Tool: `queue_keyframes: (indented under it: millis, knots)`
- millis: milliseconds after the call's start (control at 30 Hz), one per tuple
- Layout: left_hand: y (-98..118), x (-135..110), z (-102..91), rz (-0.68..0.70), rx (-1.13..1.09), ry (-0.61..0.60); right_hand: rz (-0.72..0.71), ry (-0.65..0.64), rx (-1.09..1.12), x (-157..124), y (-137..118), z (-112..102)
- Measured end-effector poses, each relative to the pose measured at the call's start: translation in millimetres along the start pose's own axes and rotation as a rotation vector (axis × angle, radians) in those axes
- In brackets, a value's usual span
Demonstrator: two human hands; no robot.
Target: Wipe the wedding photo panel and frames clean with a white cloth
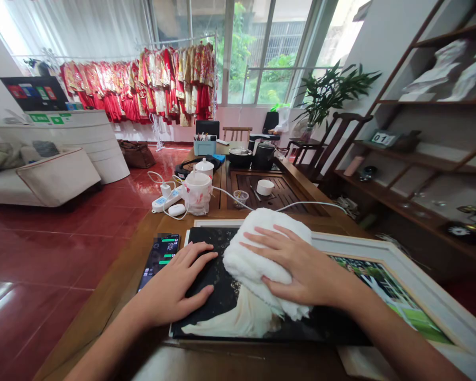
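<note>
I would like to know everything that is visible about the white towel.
The white towel looks soft, thick and fluffy, like terry cloth. It is bunched into a rounded, folded pad with a loose, uneven lower edge. It lies on the dark picture, covering part of its pale, gown-like shape. The right hand rests on top with fingers spread, hiding some of it; the left hand is apart from it.

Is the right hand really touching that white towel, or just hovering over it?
Touching. The head view shows the right hand spread across the top of the towel, lying against it with no gap to be seen.
</note>
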State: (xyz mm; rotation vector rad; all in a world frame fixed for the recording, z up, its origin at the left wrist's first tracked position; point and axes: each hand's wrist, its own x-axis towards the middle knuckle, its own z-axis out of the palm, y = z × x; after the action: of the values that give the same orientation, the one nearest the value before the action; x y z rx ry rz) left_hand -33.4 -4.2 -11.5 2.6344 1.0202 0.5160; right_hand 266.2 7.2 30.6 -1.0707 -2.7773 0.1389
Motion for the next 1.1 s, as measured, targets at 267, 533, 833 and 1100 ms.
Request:
queue_keyframes:
  millis: [267,533,833,1100]
  knots:
    - [-1.0,3.7,-0.6,-0.017,0.007,-0.03,-0.128,-0.109,0.056,6.1,-22.2,-3.4]
    - [0.1,-1.9,-1.4,-0.008,-0.002,-0.01,0.03,-0.032,-0.002,1.6,8.8,-0.7]
    - [-1.5,3.7,-0.3,-0.011,0.007,-0.024,-0.1,-0.077,0.07,5.0,-15.8,0.4]
    - [-1.7,0.2,0.4,-0.013,0.007,-0.023,-0.012,-0.037,0.002,2.4,5.2,3.0]
